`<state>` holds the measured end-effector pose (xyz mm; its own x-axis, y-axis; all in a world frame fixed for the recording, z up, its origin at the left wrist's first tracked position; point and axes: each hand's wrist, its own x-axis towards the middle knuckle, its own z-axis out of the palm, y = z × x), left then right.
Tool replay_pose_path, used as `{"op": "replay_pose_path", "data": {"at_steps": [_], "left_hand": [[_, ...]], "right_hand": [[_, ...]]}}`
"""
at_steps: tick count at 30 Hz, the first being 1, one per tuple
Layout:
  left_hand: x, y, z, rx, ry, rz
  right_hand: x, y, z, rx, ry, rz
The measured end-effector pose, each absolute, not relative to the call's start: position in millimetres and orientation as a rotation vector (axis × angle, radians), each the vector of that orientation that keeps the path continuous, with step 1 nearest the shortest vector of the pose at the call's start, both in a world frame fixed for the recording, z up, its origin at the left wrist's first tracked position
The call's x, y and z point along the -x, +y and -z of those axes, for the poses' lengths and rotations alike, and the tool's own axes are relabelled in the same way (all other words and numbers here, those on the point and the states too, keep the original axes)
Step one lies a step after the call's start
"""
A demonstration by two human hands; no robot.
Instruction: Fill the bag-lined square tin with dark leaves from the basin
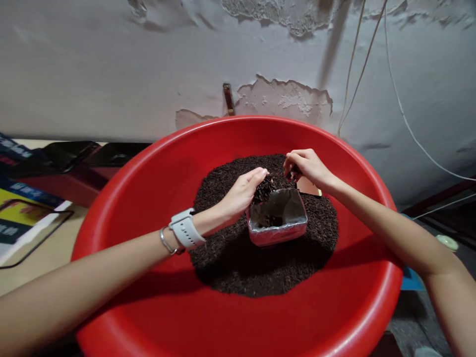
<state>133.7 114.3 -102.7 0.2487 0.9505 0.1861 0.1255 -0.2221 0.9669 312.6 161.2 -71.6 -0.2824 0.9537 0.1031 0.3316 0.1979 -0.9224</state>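
Now both hands, left hand (243, 191) and right hand (307, 166), have fingers clamped on dark granules (266, 188) above one pouch (278, 218).

Hands (243, 191) fill pouch (277, 217) (dark granules).

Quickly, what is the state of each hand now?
Left hand: cupped, holding dark loose material over the small pouch.
Right hand: fingers pinched shut on some dark material.
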Motion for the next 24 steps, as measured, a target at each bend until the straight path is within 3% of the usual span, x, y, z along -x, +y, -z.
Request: {"op": "replay_pose_path", "data": {"at_steps": [11, 20, 24], "left_hand": [[-132, 112, 105, -1.575, 1.016, -0.909], [-129, 110, 101, -1.806, 0.917, -0.802], [-125, 117, 107, -2.311, 0.788, -0.71]], "right_hand": [[-345, 198, 94, 1.911, -2.839, -0.348], [-346, 189, 86, 1.846, -2.988, -0.325], [-344, 191, 87, 1.88, -2.926, -0.254]]}}
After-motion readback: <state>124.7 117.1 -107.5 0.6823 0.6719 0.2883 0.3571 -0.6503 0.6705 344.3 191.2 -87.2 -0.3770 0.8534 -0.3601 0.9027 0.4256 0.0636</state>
